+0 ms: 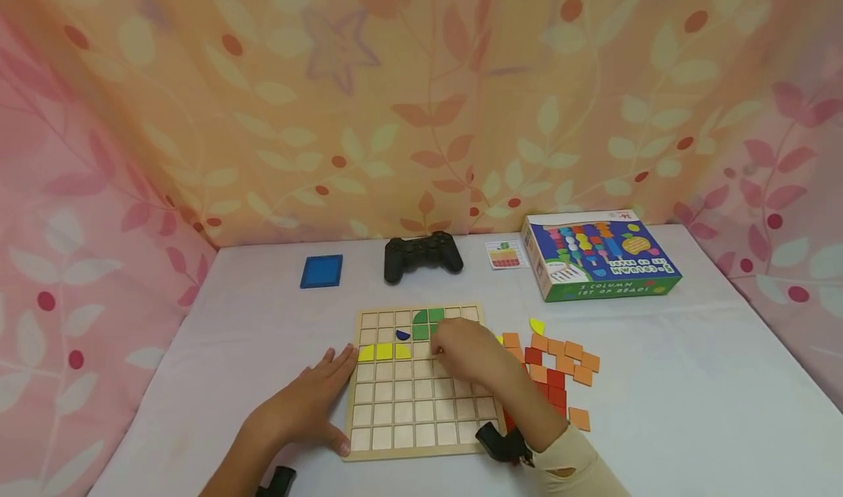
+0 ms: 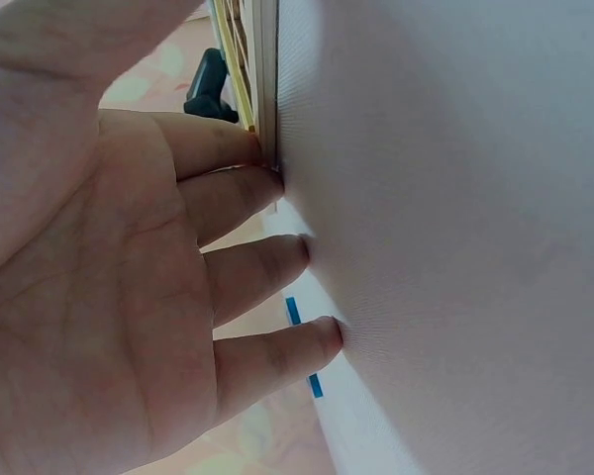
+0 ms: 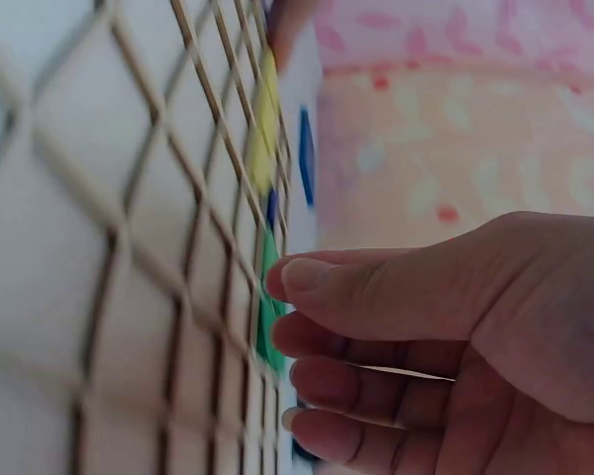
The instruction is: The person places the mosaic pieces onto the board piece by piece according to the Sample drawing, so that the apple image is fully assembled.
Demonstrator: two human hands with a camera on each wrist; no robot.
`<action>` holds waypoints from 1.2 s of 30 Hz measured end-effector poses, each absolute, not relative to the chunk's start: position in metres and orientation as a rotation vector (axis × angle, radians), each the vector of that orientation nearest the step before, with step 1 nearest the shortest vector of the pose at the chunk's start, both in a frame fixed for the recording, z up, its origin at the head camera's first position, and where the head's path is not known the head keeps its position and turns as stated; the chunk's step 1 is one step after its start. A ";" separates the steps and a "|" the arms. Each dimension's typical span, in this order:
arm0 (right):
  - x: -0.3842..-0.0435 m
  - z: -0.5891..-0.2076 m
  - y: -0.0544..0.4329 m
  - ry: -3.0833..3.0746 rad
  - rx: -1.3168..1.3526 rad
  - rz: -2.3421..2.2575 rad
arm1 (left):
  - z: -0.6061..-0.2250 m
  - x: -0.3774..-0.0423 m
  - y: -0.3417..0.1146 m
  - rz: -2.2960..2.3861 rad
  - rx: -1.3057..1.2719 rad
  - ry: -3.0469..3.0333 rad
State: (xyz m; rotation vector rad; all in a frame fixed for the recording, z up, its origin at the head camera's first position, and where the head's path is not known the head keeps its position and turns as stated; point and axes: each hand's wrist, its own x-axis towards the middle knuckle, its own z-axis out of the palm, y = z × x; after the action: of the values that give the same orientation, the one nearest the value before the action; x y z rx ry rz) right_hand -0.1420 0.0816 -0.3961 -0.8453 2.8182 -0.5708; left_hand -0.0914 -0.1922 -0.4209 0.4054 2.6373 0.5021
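A wooden grid board [image 1: 403, 413] lies on the table. My left hand [image 1: 309, 398] rests at its left edge, fingers stretched out and thumb near the lower left corner; in the left wrist view the fingertips [image 2: 322, 336] touch the cloth beside the board. My right hand [image 1: 469, 349] is over the upper right cells, thumb and fingertips drawn together; I cannot tell whether they pinch a piece. Green tiles [image 1: 420, 331] sit in the upper cells, partly behind that hand. Yellow tiles [image 1: 384, 351] fill three cells at the left, with a dark blue half-round piece [image 1: 403, 334] above them.
Loose orange tiles [image 1: 574, 350] and red tiles [image 1: 556, 396] lie right of the board, with a yellow piece [image 1: 536, 326] above. Behind stand a blue square tray [image 1: 322, 271], a black game controller [image 1: 423, 254], a pattern card [image 1: 506, 255] and a bead-set box [image 1: 602, 255].
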 end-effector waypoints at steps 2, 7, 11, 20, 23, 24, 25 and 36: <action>-0.145 -0.393 0.097 2.813 -0.784 -0.590 | -0.422 -0.092 -0.192 0.499 0.410 2.637; -0.156 -0.384 0.140 2.825 -0.565 -0.588 | -0.422 -0.092 -0.193 0.494 0.418 2.631; -0.161 -0.378 0.173 2.817 -0.357 -0.569 | -0.422 -0.092 -0.192 0.491 0.427 2.628; -0.161 -0.375 0.214 2.670 -0.104 -0.613 | -0.423 -0.093 -0.192 0.482 0.426 2.627; -0.163 -0.382 0.211 2.675 -0.156 -0.668 | -0.422 -0.092 -0.193 0.486 0.423 2.626; -0.164 -0.384 0.208 2.678 -0.182 -0.684 | -0.422 -0.092 -0.193 0.489 0.421 2.624; -0.166 -0.387 0.205 2.677 -0.205 -0.699 | -0.422 -0.092 -0.193 0.493 0.419 2.623; -0.173 -0.403 0.189 2.670 -0.268 -0.672 | -0.421 -0.092 -0.193 0.488 0.417 2.628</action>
State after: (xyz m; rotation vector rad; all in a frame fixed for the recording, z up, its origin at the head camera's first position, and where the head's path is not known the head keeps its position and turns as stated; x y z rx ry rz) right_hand -0.1727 0.1887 -0.4030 -0.2680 2.6701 -0.6716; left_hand -0.0916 -0.1925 -0.4207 0.4170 2.6277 0.4880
